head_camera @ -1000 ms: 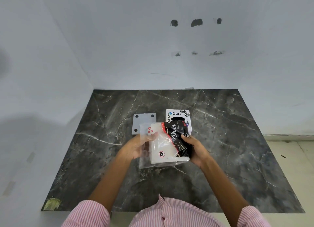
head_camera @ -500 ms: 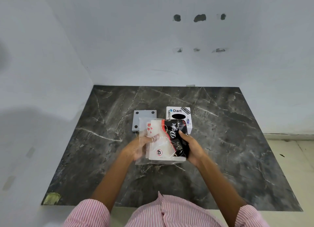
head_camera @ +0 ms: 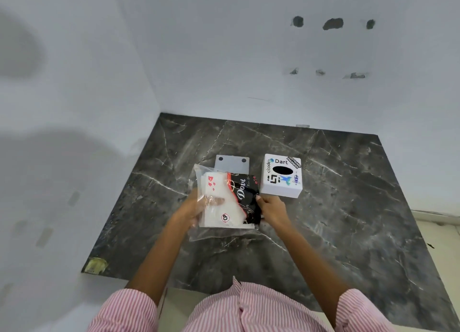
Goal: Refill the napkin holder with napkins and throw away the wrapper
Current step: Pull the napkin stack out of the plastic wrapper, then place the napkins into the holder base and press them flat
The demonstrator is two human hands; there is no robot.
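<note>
A pack of white napkins (head_camera: 220, 211) in a clear plastic wrapper (head_camera: 199, 177) with a black and red "Dove" print is held just above the dark marble table (head_camera: 348, 219). My left hand (head_camera: 196, 207) grips the pack's left side, its fingers showing through the plastic. My right hand (head_camera: 272, 208) holds the pack's black right edge. The napkin holder (head_camera: 282, 176), a white box with stickers and a black oval slot on top, stands right behind my right hand.
A flat grey plate (head_camera: 232, 162) with two dark dots lies left of the holder, partly under the wrapper's far edge. White walls close the table on the left and at the back. A yellowish patch (head_camera: 95, 264) marks the table's front left corner.
The pack has shifted left in my hands, so the holder behind it now shows in full. The view has swung to the left.
</note>
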